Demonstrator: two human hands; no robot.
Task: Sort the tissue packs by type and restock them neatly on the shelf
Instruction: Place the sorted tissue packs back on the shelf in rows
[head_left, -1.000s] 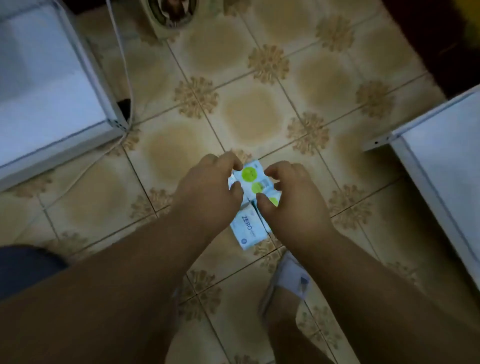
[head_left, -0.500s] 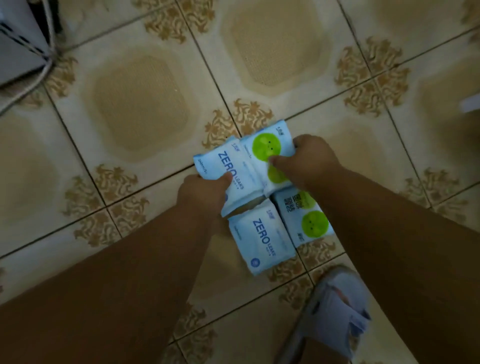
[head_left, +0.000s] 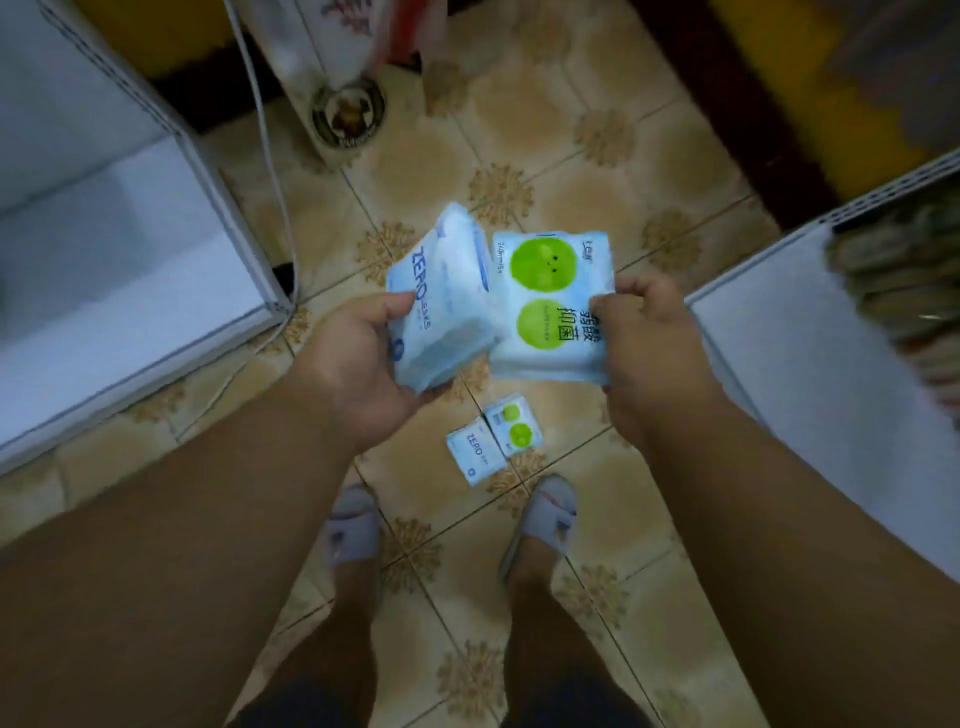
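Single head-worn view, wide-angle, looks steeply down from standing height. Hands (head_left: 519, 358) close, mid-frame; tiled floor (head_left: 571, 156) and slippered feet (head_left: 452, 525) farther below. No second view.

1. Left hand (head_left: 358, 358) closed around a pale blue pack, thumb on top.
2. Right hand (head_left: 649, 343) pinches another pack, just beside the left.
3. Both forearms extended forward.
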